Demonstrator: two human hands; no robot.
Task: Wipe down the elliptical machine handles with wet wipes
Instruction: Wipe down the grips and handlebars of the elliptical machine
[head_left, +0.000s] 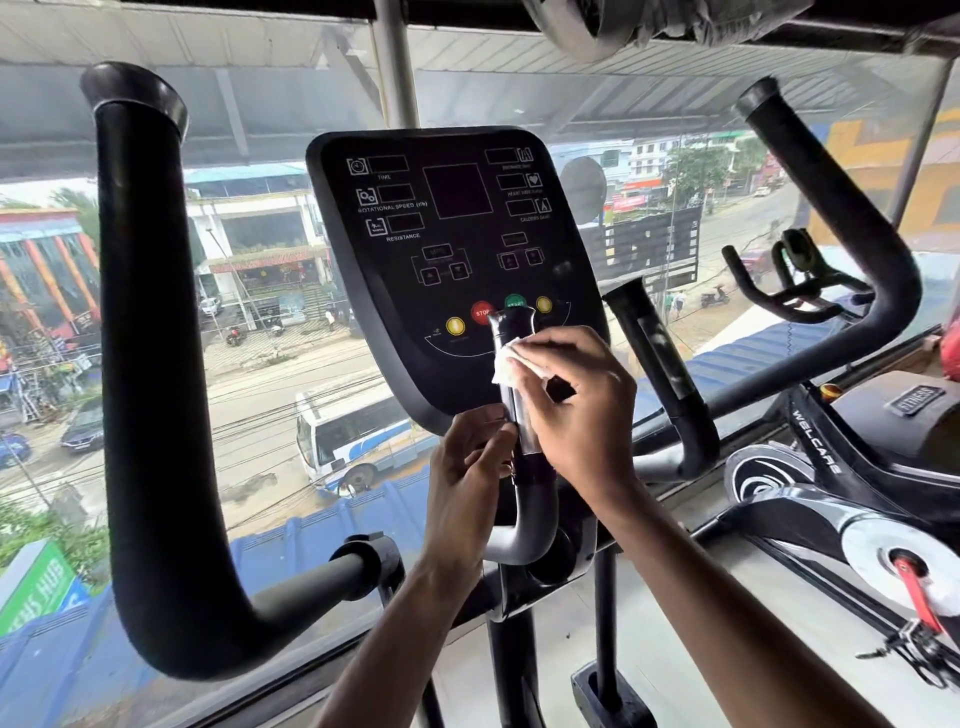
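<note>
The short left inner handle (514, 332) of the elliptical rises in front of the black console (447, 249), with a metal sensor strip on its side. My right hand (571, 410) holds a white wet wipe (506, 364) wrapped against the handle's upper part. My left hand (467, 467) grips the same handle lower down, fingers curled round it near the bend. The matching right inner handle (654, 353) stands free. A tall black foam left swing handle (150, 364) and the right swing handle (841, 218) flank the console.
A glass window (260, 338) directly behind the machine looks onto a street. A spin bike (857, 467) stands close at the right. The console post and base (514, 649) run down between my forearms.
</note>
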